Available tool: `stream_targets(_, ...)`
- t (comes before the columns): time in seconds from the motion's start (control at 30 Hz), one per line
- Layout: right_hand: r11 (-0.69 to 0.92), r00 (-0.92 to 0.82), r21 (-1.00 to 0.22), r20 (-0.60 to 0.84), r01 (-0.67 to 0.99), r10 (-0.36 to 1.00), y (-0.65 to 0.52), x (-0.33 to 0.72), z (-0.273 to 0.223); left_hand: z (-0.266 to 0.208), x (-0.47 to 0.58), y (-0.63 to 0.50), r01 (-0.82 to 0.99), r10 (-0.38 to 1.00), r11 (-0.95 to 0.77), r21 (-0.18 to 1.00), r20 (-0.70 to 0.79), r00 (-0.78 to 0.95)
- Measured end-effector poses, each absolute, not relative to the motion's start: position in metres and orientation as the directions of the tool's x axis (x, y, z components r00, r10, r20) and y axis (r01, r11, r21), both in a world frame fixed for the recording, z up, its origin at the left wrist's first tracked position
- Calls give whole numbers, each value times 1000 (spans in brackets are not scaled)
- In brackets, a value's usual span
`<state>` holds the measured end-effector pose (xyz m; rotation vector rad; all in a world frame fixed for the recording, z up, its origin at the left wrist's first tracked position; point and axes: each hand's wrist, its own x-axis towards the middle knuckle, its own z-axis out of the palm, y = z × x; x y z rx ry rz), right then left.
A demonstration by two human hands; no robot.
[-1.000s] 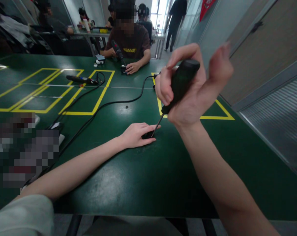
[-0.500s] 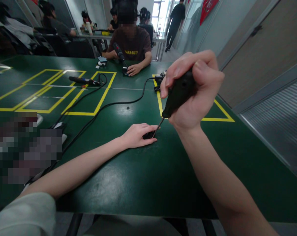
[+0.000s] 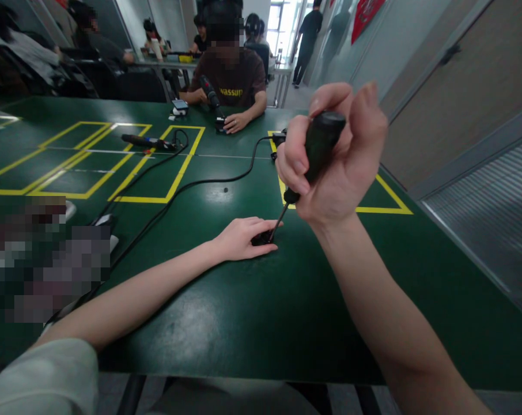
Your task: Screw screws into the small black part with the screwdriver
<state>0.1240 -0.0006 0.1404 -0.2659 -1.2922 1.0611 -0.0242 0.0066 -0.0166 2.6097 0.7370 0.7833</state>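
Note:
A screwdriver (image 3: 318, 151) with a thick dark handle is in my right hand (image 3: 336, 155); the fingers wrap round the handle while the thumb is lifted off its end. Its thin metal shaft slants down and left to a small black part (image 3: 262, 237) on the green table (image 3: 226, 311). My left hand (image 3: 244, 237) lies on the table and grips that part between thumb and fingers. The part's kind is hard to make out, being mostly covered by the hand. The screwdriver's tip meets it between my left thumb and forefinger.
Black cables (image 3: 192, 183) run across the table. A dark pen-shaped electric tool (image 3: 146, 142) lies within yellow tape lines (image 3: 174, 178). Opposite sits a co-worker (image 3: 230, 75) holding a power screwdriver (image 3: 210, 92). Two blurred-out devices (image 3: 66, 271) lie at the left.
My right hand has turned and loosened on the screwdriver handle: the thumb has lifted and the handle's end now shows. My left hand and the black part have stayed in place.

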Motion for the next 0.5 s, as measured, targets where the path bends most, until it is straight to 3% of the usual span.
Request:
stream_targets(0.2, 507, -74, -696, 622, -508, 780, -6, 113, 140, -14, -25, 6, 386, 575, -797, 464, 388, 720)
stream_targets(0.3, 573, 60, -614, 652, -543, 756, -5, 109, 141, -14, -25, 5, 382, 580, -791, 478, 388, 716)
stream_targets(0.5, 544, 49, -718, 584, -434, 810, -8, 110, 143, -14, -24, 5, 380, 591, -778, 500, 379, 712)
